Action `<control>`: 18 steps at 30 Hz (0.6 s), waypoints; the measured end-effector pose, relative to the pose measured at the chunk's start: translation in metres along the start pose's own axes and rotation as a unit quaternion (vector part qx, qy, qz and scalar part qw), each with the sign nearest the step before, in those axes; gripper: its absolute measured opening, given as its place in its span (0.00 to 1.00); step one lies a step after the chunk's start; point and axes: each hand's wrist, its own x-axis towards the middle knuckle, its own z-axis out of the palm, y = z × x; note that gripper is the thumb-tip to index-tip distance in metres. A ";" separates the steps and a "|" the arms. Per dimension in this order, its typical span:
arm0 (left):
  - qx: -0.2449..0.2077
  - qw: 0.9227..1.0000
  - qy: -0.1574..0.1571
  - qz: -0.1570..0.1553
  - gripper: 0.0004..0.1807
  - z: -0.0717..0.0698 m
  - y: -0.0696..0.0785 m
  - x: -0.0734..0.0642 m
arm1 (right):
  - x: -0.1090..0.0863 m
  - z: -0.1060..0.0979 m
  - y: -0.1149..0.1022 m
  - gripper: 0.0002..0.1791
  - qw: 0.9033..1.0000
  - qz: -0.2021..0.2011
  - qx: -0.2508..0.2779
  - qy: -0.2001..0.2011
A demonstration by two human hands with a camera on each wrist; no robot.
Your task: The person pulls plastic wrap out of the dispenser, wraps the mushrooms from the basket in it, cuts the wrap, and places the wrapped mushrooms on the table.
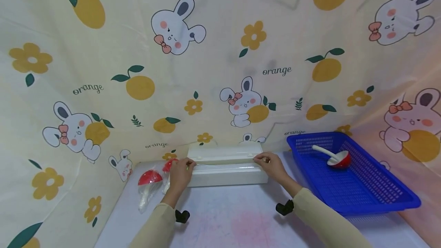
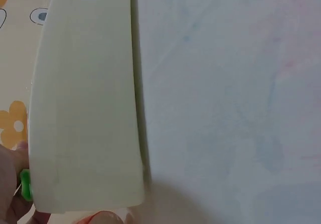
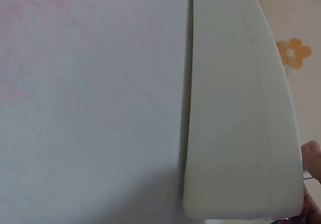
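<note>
Head view: white box [image 1: 227, 179] lies lengthwise at the far middle of the white table [image 1: 220, 217], lid [image 1: 225, 150] raised on its far side. Clear film [image 1: 224, 166] shows along the opening. Left hand [image 1: 181, 174] at the box's left end, thumb and fingertips drawn together, pinching the film edge; right hand [image 1: 274, 165] does likewise at the right end, fingers bent. Two red-capped ladles [image 1: 150, 178], plastic-wrapped, lie left of the left hand. Blue basket [image 1: 365, 188] to the right, with one red-and-white ladle [image 1: 341, 160] inside, toward its far end. Patterned cloth [image 1: 213, 64] hangs behind.

Left wrist view: box's pale near face fills the left part; left fingers bent close around its end. Small green piece [image 2: 26, 185] among them, identity unclear.

Right wrist view: same face at right; right thumb and fingers just beyond the end, partly cut off, grip unreadable from here.
</note>
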 end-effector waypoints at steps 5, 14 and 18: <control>-0.003 1.000 0.014 0.018 0.04 -0.001 -0.002 0.005 | 0.002 -0.004 -0.008 0.09 1.000 -0.004 -0.006 -0.003; -0.042 0.999 0.005 0.000 0.05 -0.008 0.002 0.015 | 0.010 -0.010 -0.022 0.10 1.000 0.000 -0.012 0.006; -0.054 0.998 -0.009 -0.012 0.06 -0.014 0.006 0.019 | 0.015 -0.012 -0.023 0.09 1.000 0.006 -0.010 0.006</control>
